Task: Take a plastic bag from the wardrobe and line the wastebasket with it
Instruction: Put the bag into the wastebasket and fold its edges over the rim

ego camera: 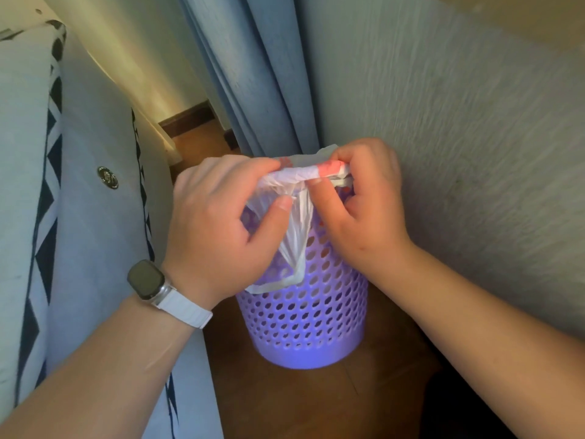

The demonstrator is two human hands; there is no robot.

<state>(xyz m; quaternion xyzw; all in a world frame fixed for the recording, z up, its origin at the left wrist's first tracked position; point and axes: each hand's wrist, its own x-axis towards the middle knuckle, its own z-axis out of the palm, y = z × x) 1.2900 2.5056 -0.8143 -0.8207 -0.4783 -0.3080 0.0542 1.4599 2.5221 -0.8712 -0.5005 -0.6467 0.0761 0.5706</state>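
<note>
- One thin white plastic bag (297,236) with pink-red print along its bunched top edge. The print is crumpled and none of it can be read.
- Two bare hands hold that bunched edge, side by side and almost touching.
- The left hand (221,217) has its fingers curled over the top of the film, with the thumb pressed against it from below.
- The right hand (364,198) pinches the printed part between thumb and curled fingers.
- One lilac round plastic wastebasket (304,318), its wall pierced with rows of oval holes, stands directly under the grip. No label shows on it.
- The bag hangs from the grip down across the basket's near upper wall, and its lower corner lies against the outside of the basket below the left hand. Whether any of the film is inside the basket cannot be told.
- One smartwatch with a dark blank face and a white strap (147,280) sits on the left wrist.
- One small round metal badge (108,178), left of the grip, is set on grey upholstery with black-and-white triangle trim (88,153). Its marking is too small to read.
- One blue pleated curtain (253,74) hangs beyond the grip, and a textured pale wall (443,122) runs right of it.
- A brown wooden floor (285,400) lies under the basket.
</note>
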